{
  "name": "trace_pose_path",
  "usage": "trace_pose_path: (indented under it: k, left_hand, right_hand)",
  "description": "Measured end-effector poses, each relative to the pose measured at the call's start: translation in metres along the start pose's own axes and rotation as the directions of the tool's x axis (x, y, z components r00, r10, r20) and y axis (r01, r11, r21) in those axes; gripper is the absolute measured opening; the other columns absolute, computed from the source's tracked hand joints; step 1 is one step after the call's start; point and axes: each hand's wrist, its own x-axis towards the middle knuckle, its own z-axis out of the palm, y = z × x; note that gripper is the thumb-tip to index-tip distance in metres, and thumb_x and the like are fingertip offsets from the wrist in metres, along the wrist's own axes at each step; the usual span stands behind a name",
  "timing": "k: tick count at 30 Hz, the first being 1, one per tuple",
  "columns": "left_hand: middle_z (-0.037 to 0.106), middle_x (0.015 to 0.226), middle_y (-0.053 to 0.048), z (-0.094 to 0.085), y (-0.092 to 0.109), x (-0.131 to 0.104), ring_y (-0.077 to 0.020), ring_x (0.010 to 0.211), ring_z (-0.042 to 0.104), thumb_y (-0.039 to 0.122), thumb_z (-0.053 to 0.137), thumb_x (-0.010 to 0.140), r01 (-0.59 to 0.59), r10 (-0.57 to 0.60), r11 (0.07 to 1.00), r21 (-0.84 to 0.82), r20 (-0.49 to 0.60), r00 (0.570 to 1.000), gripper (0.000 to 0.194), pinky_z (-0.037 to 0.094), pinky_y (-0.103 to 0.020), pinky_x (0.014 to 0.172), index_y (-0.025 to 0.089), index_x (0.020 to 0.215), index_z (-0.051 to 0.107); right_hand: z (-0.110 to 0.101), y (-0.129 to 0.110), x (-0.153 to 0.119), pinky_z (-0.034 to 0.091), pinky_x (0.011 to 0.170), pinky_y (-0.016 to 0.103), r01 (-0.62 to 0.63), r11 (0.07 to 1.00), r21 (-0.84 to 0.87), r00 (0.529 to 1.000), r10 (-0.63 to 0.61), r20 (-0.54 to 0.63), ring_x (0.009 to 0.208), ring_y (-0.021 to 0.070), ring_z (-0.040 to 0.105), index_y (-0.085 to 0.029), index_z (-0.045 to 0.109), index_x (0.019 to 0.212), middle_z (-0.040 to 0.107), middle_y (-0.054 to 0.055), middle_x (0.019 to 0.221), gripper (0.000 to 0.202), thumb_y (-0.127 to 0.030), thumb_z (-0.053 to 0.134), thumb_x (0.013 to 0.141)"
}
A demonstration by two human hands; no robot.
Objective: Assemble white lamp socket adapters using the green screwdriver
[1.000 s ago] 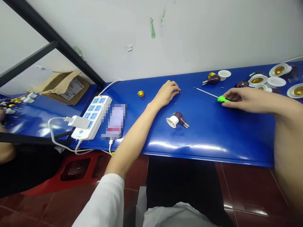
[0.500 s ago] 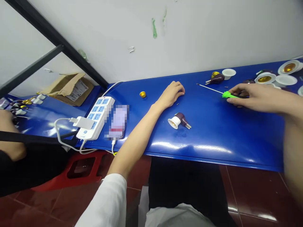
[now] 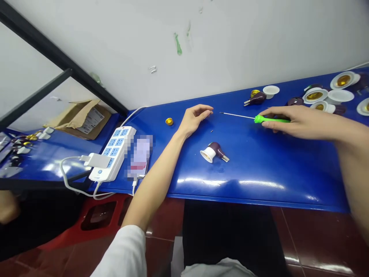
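My left hand (image 3: 196, 120) is over the table, thumb and forefinger pinched on a tiny dark piece at their tips that looks like a small screw (image 3: 211, 112). In my right hand (image 3: 284, 120) is a screwdriver (image 3: 257, 119) with a green and black handle. Its thin shaft points left, the tip a short way from my left fingertips. Another small screw (image 3: 211, 131) lies on the table below that hand. Closer to me rests a lamp holder (image 3: 215, 151), a white cup on a maroon plug body with metal prongs. A loose gold threaded shell (image 3: 169, 121) sits left of my left hand.
At the right stand several lamp holders with gold insides (image 3: 314, 95) and a white ring (image 3: 271, 91) beside a maroon plug body (image 3: 256, 98). A white power strip (image 3: 113, 152) and a phone (image 3: 140, 156) with cables lie left. Beyond the dark frame is a cardboard box (image 3: 89, 119).
My left hand has lifted from the table, its fingertips now pinched on a tiny piece. My right hand has brought the screwdriver left, its tip nearer my left hand. The view has shifted slightly.
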Motion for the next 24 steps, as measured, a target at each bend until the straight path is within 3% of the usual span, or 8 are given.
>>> trace_pose_path:
  k: [5,12,24]
  left_hand:
    - [0.083,0.111,-0.007,0.001,0.003,-0.002,-0.0227,0.110,0.078,0.051,0.085,0.089,0.000,-0.001,0.999,0.044,0.031,1.000,0.038,0.059,-0.039,0.107,0.021,0.112,0.080]
    - [0.084,0.109,-0.007,0.003,0.007,-0.004,-0.0234,0.108,0.078,0.060,0.088,0.084,0.027,-0.030,0.998,0.055,0.050,0.998,0.047,0.059,-0.038,0.103,0.021,0.111,0.082]
    - [0.085,0.108,-0.006,0.004,0.008,-0.005,-0.0226,0.105,0.078,0.053,0.087,0.085,0.018,-0.022,0.997,0.069,0.057,0.998,0.040,0.058,-0.036,0.100,0.022,0.111,0.083]
  right_hand:
    - [0.008,-0.003,0.004,0.057,0.104,0.047,0.035,0.999,-0.024,0.999,-0.034,0.006,0.116,0.0325,0.070,-0.028,0.068,0.141,0.070,0.009,0.143,0.076,-0.082,0.042,0.096]
    - [0.013,-0.009,0.010,0.058,0.102,0.048,0.087,0.996,-0.022,0.996,-0.087,0.004,0.112,0.0322,0.071,-0.027,0.071,0.136,0.074,0.008,0.134,0.071,-0.077,0.042,0.094]
    - [0.014,-0.011,0.010,0.057,0.105,0.049,0.098,0.995,-0.032,0.995,-0.098,-0.008,0.113,0.0329,0.071,-0.024,0.072,0.135,0.074,0.011,0.134,0.072,-0.075,0.042,0.095]
